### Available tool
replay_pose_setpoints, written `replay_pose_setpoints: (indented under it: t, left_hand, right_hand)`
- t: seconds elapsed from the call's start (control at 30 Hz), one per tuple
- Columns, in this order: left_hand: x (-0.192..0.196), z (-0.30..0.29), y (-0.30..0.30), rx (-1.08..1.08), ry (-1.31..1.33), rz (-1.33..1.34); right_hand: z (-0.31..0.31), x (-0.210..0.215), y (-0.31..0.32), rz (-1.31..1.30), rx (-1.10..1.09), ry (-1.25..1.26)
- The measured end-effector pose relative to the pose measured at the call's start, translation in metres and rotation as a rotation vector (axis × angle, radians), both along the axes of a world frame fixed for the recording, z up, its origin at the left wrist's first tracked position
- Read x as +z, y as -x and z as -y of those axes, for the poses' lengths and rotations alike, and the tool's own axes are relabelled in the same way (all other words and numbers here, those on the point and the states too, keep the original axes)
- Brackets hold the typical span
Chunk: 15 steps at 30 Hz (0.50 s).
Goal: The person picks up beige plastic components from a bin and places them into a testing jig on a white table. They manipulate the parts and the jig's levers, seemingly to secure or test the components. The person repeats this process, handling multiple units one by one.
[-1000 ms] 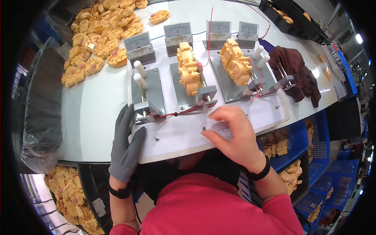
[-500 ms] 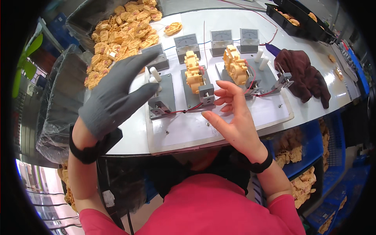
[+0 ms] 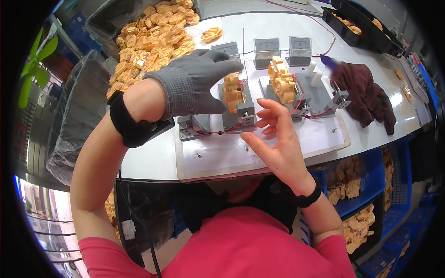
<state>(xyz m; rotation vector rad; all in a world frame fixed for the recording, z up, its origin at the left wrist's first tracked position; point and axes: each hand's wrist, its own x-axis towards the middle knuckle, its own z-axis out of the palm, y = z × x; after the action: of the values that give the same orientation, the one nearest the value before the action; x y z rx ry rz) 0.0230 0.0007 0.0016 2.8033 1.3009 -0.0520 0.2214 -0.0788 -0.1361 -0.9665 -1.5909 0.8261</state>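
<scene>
My left hand (image 3: 197, 82), in a grey glove, reaches over the left fixture with fingers and thumb spread. It is beside a yellow plastic gear housing (image 3: 232, 96) that stands on the middle grey test fixture (image 3: 229, 121); its fingertips overlap the top of the housing, and contact is unclear. My bare right hand (image 3: 280, 143) hovers in front of the fixtures, fingers curved and apart, holding nothing. Another yellow gear housing (image 3: 282, 82) stands on the right fixture (image 3: 320, 99), left of two white pegs (image 3: 316, 78). The left fixture (image 3: 192, 129) is mostly hidden under my glove.
Dial meters (image 3: 267, 50) stand behind the fixtures, joined by thin wires. A heap of yellow housings (image 3: 157, 39) lies at far left. Right of the fixtures is a dark brown cloth (image 3: 359, 92); black trays (image 3: 340, 21) sit beyond. Blue bins (image 3: 361, 199) are below the table's right edge.
My left hand has moved right, from over the left fixture to the housing on the middle one. The right hand has barely moved. The view has shifted slightly.
</scene>
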Motion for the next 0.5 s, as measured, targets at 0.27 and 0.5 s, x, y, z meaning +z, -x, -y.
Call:
replay_pose_setpoints:
  t: [0.27, 0.5]
  left_hand:
    - [-0.007, -0.002, 0.007, 0.018, 0.024, -0.007]
    - [-0.003, -0.001, 0.011, 0.142, 0.089, -0.006]
  right_hand:
    - [0.005, -0.004, -0.003, -0.019, 0.014, -0.02]
    - [0.004, -0.006, -0.002, -0.026, 0.01, -0.033]
